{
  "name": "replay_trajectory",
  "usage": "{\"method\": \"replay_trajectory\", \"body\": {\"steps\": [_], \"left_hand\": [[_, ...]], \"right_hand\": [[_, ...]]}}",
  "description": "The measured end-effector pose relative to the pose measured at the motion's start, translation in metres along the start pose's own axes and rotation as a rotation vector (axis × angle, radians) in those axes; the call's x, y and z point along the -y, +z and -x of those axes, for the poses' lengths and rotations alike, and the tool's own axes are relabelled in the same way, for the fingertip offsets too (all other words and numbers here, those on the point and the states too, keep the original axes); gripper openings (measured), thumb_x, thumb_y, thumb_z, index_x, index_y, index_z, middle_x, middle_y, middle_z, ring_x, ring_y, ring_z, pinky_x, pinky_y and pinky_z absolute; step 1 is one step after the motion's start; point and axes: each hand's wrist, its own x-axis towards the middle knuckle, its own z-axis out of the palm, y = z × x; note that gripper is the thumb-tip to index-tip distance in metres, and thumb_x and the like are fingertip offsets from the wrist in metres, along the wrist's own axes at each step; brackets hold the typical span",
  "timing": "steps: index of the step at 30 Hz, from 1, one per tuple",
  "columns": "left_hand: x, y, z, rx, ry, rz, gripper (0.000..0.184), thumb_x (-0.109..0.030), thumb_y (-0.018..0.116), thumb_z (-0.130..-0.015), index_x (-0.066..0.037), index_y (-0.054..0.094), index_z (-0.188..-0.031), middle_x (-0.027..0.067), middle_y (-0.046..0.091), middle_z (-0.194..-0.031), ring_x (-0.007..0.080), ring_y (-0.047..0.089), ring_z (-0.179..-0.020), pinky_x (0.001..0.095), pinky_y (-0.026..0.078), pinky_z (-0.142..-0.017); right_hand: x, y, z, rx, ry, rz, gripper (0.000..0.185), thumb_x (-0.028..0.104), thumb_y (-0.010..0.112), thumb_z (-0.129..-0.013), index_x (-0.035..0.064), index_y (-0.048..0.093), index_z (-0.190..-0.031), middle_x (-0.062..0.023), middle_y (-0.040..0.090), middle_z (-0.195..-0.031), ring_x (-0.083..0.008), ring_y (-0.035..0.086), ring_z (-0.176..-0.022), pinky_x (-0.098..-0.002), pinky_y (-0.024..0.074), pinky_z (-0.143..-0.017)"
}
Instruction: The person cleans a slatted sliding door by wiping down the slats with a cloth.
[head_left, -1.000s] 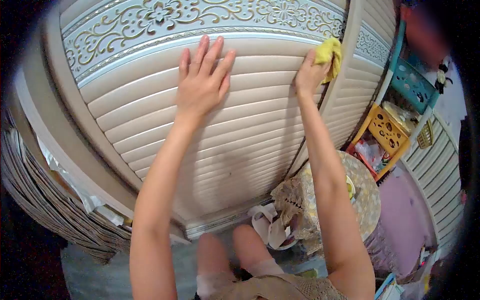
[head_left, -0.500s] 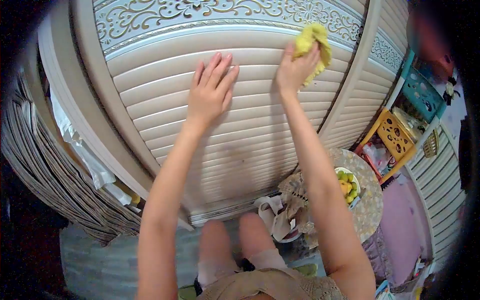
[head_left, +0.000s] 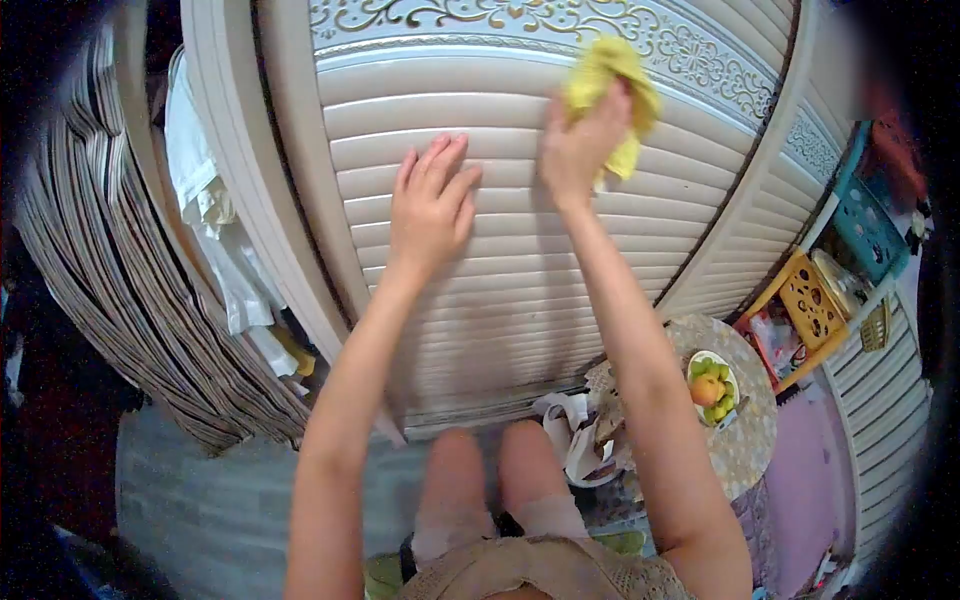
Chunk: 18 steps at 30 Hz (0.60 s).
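A yellow cloth [head_left: 640, 95] is in my right hand [head_left: 585, 145], pressed against the slatted cream door [head_left: 500, 230] where the slats meet the patterned band [head_left: 690, 60]. Parts of the cloth stick out above and below the fingers. My left hand [head_left: 432, 205] lies on the slats to the left of it, fingers spread a little and pointing up, holding nothing. The two hands are apart, with slats showing between them.
A striped curtain [head_left: 120, 240] and white clothes [head_left: 215, 210] hang at the left. At the lower right stands a round table [head_left: 755, 440] with a bowl of fruit [head_left: 712, 388]. Behind it are an orange basket [head_left: 810, 305] and a teal basket [head_left: 868, 235]. A white bin [head_left: 590, 465] sits by the table.
The right hand and yellow cloth have moved left across the door, away from its right edge. The left hand is still on the slats, slightly lower. The view has shifted, showing more curtain.
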Motion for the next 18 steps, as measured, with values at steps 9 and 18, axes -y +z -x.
{"method": "replay_trajectory", "body": {"steps": [9,18], "left_hand": [[0.029,-0.047,0.022,0.001,-0.098,-0.08,0.025,-0.009,0.059,-0.077,-0.011,0.064,-0.1,0.0056,0.051,-0.127,0.0271,0.043,-0.122,0.0455,0.031,-0.102],[0.041,-0.051,0.031,-0.047,-0.099,-0.056,0.022,-0.008,0.06,-0.072,-0.009,0.065,-0.094,0.0088,0.051,-0.126,0.0296,0.044,-0.119,0.0446,0.034,-0.099]], "right_hand": [[0.047,0.009,0.001,0.1,0.003,-0.089,0.061,0.022,0.064,-0.073,0.018,0.043,-0.131,-0.0138,0.041,-0.131,-0.0364,0.036,-0.12,-0.0505,0.0257,-0.1],[0.039,0.008,-0.009,0.086,-0.189,0.026,0.047,0.021,0.068,-0.069,0.0182,0.054,-0.114,-0.0123,0.044,-0.119,-0.0348,0.038,-0.113,-0.05,0.03,-0.093]]}}
